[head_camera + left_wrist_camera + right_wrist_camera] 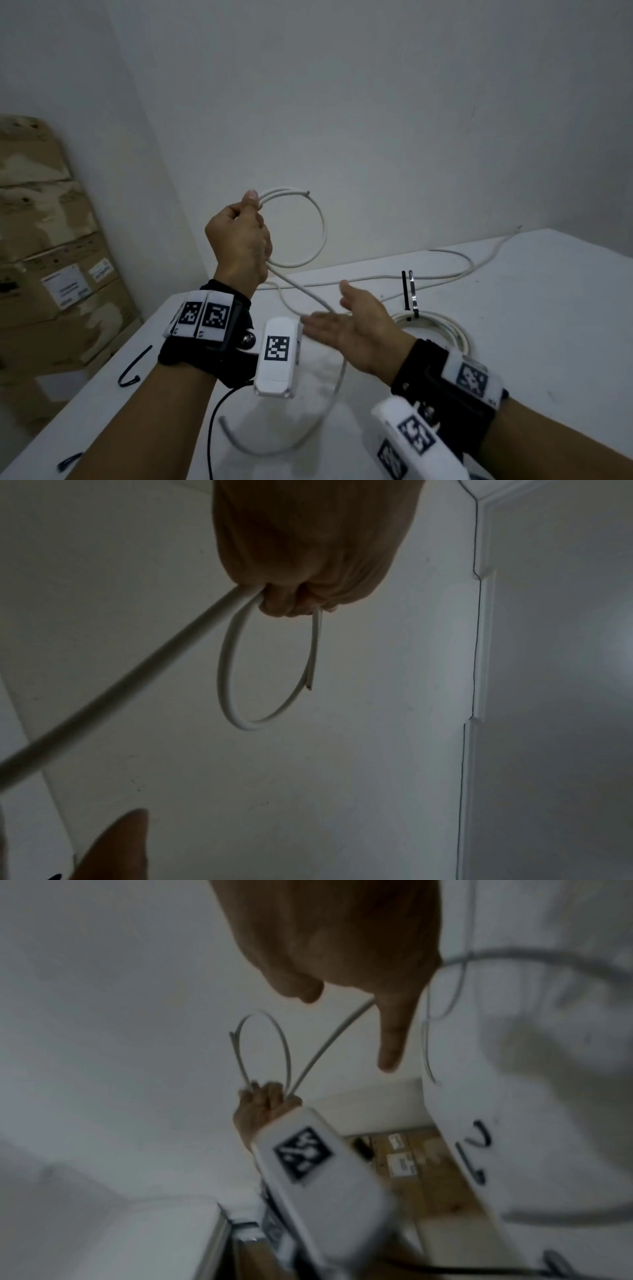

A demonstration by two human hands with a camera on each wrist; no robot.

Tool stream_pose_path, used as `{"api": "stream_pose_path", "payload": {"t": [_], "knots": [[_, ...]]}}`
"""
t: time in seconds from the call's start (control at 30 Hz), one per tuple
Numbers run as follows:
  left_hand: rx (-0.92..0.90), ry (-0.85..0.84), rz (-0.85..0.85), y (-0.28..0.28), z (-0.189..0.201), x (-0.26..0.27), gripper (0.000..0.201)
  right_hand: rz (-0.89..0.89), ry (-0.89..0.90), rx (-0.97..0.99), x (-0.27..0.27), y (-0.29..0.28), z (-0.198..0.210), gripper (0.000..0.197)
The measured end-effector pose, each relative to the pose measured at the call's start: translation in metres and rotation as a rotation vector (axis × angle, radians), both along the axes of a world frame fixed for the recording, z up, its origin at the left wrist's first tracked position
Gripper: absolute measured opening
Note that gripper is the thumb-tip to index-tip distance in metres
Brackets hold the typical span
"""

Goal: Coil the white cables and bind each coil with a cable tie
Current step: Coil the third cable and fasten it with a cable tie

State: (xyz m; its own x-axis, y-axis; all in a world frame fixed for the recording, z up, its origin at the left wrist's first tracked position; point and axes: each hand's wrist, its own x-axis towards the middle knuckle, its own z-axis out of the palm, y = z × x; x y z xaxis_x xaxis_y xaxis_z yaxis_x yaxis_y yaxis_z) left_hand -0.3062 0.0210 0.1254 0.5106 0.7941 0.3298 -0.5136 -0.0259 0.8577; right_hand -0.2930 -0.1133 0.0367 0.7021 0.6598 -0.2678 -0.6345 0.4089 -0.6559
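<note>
Step in hand, as we judge it: winding a loose white cable [318, 222] into a coil; binding has not begun on this one.

Left hand [239, 240], centre of the head view, raised above the table [513, 359]. Its fingers are curled tight round the cable, thumb on top, pinching the gathered turns at the top of a single round loop. The left wrist view confirms it: the loop hangs from the fist, the cut end [309, 687] lying along the loop's right side.

From the fist the cable runs down and right, across the open palm of our right hand [352, 329], lower centre of the frame. That hand's fingers are straight and spread, clamped on nothing; whether the cable touches the palm we cannot tell. The rest sweeps down in a wide arc to a free end [222, 419] at bottom centre.

Right of centre, a finished coil [452, 332] lies flat on the table, black cable ties [409, 291] standing up at its far edge. Another white cable [462, 270] trails toward the upper right. A spare black tie [135, 366] lies at lower left, another [70, 460] at the bottom-left edge.

Next move, our estimate: the right hand closes on the running length, carries it up to the left fist as a second turn matched to the first. The left grip must loosen only briefly, or the loop springs open.
</note>
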Motion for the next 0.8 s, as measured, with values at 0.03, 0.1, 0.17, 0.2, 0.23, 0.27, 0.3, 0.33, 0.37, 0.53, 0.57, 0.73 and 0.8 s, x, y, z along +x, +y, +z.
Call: {"api": "stream_pose_path", "payload": {"t": [0.03, 0.1, 0.17, 0.2, 0.23, 0.27, 0.3, 0.33, 0.37, 0.53, 0.57, 0.73, 0.8], "knots": [[0.004, 0.003, 0.003, 0.001, -0.001, -0.003, 0.025, -0.081, 0.081, 0.099, 0.006, 0.007, 0.002, 0.036], [-0.002, 0.016, 0.002, 0.006, -0.003, -0.009, 0.025, -0.189, 0.141, 0.231, 0.018, 0.015, 0.010, 0.027], [-0.042, 0.028, -0.023, 0.011, -0.005, -0.016, 0.023, -0.219, 0.156, 0.277, 0.028, 0.017, 0.022, 0.025], [-0.067, 0.036, -0.046, 0.015, -0.006, -0.020, 0.023, -0.224, 0.158, 0.267, 0.030, 0.016, 0.028, 0.022], [-0.085, 0.049, -0.073, 0.017, -0.006, -0.023, 0.022, -0.222, 0.151, 0.250, 0.032, 0.015, 0.035, 0.020], [-0.094, 0.063, -0.106, 0.019, -0.007, -0.025, 0.023, -0.216, 0.129, 0.225, 0.032, 0.013, 0.040, 0.019], [-0.096, 0.075, -0.138, 0.020, -0.008, -0.028, 0.023, -0.207, 0.085, 0.191, 0.032, 0.013, 0.044, 0.020], [-0.093, 0.084, -0.164, 0.019, -0.010, -0.029, 0.024, -0.202, 0.024, 0.150, 0.032, 0.012, 0.048, 0.022], [-0.088, 0.091, -0.182, 0.019, -0.012, -0.030, 0.024, -0.209, -0.047, 0.104, 0.031, 0.013, 0.052, 0.023], [-0.099, 0.106, -0.260, 0.018, -0.019, -0.036, 0.024, -0.177, -0.470, -0.100, 0.029, 0.003, 0.066, 0.023], [-0.098, 0.113, -0.269, 0.017, -0.019, -0.037, 0.023, -0.160, -0.580, -0.168, 0.030, -0.001, 0.068, 0.019], [-0.060, 0.127, -0.289, 0.012, -0.020, -0.043, 0.023, -0.246, -0.948, -0.331, 0.034, -0.011, 0.074, 0.014], [-0.040, 0.125, -0.299, 0.009, -0.019, -0.043, 0.024, -0.224, -0.979, -0.323, 0.034, -0.012, 0.072, 0.015]]}}
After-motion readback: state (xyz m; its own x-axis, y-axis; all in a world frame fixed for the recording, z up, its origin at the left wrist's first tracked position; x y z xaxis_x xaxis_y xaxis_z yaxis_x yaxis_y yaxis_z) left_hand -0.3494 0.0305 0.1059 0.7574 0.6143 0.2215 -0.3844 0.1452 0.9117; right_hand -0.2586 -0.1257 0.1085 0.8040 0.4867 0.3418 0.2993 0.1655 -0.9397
